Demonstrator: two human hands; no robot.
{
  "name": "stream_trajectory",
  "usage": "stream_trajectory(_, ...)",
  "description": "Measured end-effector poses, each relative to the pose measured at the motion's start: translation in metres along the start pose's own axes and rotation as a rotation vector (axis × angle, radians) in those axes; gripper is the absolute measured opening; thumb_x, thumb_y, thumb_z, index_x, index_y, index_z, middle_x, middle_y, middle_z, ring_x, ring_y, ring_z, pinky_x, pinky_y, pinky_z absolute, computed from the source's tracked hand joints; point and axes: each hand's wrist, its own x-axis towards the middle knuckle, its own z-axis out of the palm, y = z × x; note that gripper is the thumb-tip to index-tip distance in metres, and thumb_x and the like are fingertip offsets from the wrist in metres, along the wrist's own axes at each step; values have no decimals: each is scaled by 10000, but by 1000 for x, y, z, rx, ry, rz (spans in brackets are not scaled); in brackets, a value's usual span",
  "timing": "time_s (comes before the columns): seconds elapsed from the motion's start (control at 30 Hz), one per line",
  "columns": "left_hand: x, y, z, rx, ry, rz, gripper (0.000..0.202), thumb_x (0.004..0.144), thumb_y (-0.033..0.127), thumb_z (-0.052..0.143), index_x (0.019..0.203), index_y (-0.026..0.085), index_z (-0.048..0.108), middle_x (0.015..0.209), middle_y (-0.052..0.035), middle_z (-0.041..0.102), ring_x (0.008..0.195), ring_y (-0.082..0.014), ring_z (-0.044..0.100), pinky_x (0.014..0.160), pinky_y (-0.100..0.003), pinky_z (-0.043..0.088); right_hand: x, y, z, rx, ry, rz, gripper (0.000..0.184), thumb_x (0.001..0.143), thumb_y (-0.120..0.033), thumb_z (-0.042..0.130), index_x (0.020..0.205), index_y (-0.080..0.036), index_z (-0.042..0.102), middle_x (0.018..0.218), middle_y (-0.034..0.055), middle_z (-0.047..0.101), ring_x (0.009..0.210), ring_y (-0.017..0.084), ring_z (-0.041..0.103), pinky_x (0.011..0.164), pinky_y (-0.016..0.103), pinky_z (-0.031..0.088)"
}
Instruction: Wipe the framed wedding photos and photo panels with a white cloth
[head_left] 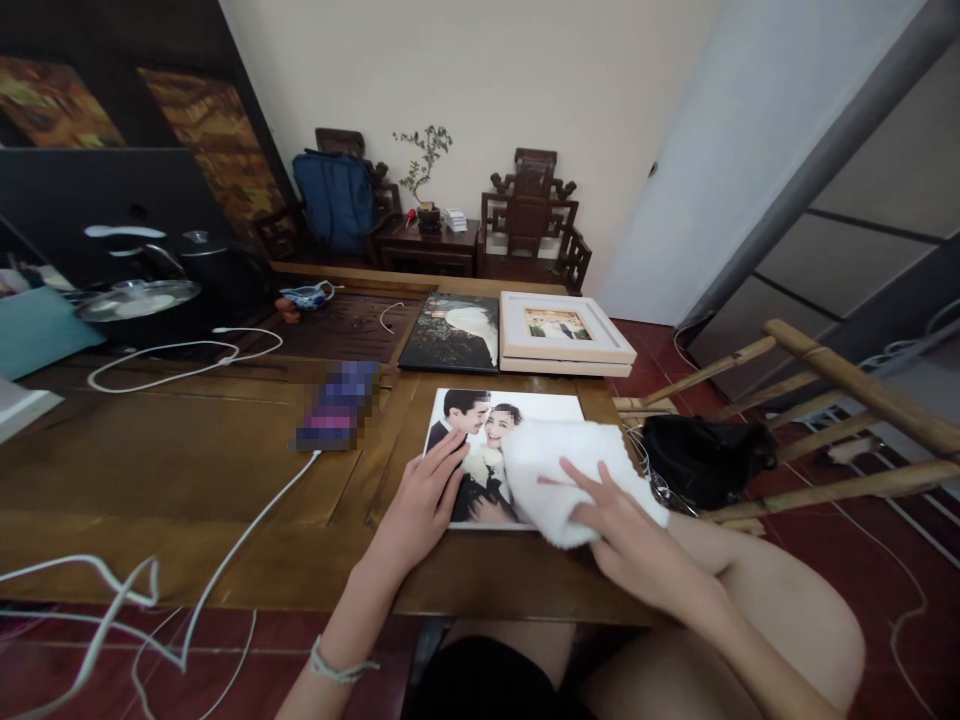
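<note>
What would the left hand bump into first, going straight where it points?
Beyond the couple photo under the left hand, probably the pale picture frame or the dark picture beside it; which comes first is unclear.

Over by the pale wall point(570, 80), a blue backpack point(334, 205) sits on a dark carved chair point(339, 142), and a little potted tree point(427, 175) stands on the low side table point(427, 258). Nearer me, at the left of the worktop point(187, 470), a glass-lidded pan point(139, 300) stands beside a black kettle point(225, 270). Off to the right there's a black bag point(701, 460) by a bamboo chair point(847, 377)
</note>
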Motion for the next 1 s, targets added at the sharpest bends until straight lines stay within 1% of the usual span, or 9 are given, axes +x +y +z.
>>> stream_trajectory(0.1, 0, -1, 0, -7, 10, 8, 394, 940, 151, 376, 1318, 236, 448, 1393, -111, 490, 1330, -222, 404, 1038, -469, 377, 36, 36, -16, 9, 59, -16, 541, 543, 18, 362, 945, -189, 659, 1175, 86, 651, 1299, 276, 413, 1096, 546, 227)
stream_trajectory(0.17, 0, -1, -1, -5, 9, 8, 398, 936, 144, 375, 1317, 235, 447, 1393, -112, 490, 1329, -223, 406, 1034, -470, 383, 58, 60, -29, 26, 100, -2, 512, 563, -11, 371, 932, -201, 671, 999, 50, 710, 1113, 263, 578, 1021, 460, 369)
stream_trajectory(0.23, 0, 0, -1, -1, 7, 5, 396, 934, 143, 376, 1314, 230, 447, 1392, -119, 490, 1326, -225, 410, 1027, -473, 392, 78, 80, -40, 28, 142, 25, 475, 592, -34, 380, 929, -192, 676, 971, 48, 712, 999, 255, 622, 925, 390, 449)
stream_trajectory(0.37, 1, 1, -2, 4, 8, 13, 395, 932, 136, 374, 1311, 222, 445, 1391, -129, 489, 1322, -228, 416, 1020, -478, 399, 99, 95, -46, 14, 194, 57, 426, 618, -44, 377, 899, -167, 673, 990, 70, 708, 991, 276, 615, 884, 380, 466)
stream_trajectory(0.47, 1, 1, -2, -2, 15, 19, 398, 930, 133, 377, 1311, 222, 443, 1394, -127, 485, 1328, -227, 408, 1023, -476, 397, 91, 83, -32, -1, 200, 45, 475, 596, -9, 359, 928, -161, 664, 1088, 89, 686, 1090, 281, 583, 998, 454, 386)
stream_trajectory(0.6, 1, 1, 0, -1, 21, 13, 400, 929, 132, 385, 1314, 227, 436, 1393, -122, 487, 1329, -222, 405, 1029, -473, 391, 47, 51, -2, -64, 190, 16, 464, 589, 10, 382, 941, -137, 647, 1377, 167, 482, 1341, 314, 335, 1100, 588, 174)
stream_trajectory(0.67, 1, 1, 1, 0, 23, 9, 401, 929, 134, 391, 1316, 231, 433, 1393, -119, 487, 1329, -221, 405, 1030, -472, 389, 18, 31, 10, -101, 177, -6, 414, 609, 12, 392, 892, -153, 644, 1436, 139, 414, 1380, 301, 249, 1112, 598, 148)
stream_trajectory(0.83, 1, 1, 2, 13, 21, -1, 408, 929, 143, 400, 1325, 237, 425, 1399, -116, 480, 1327, -224, 408, 1035, -476, 382, -39, -20, 17, -127, 67, -132, 401, 547, 52, 361, 745, -177, 624, 1430, 42, 439, 1405, 291, 156, 1111, 633, 130)
stream_trajectory(1.0, 0, 1, 1, 10, 24, -1, 420, 930, 146, 402, 1340, 237, 416, 1394, -118, 485, 1319, -222, 418, 1041, -469, 380, -36, -34, 13, -90, 5, -146, 433, 540, 60, 367, 781, -174, 639, 1419, 54, 452, 1393, 309, 182, 1093, 653, 153)
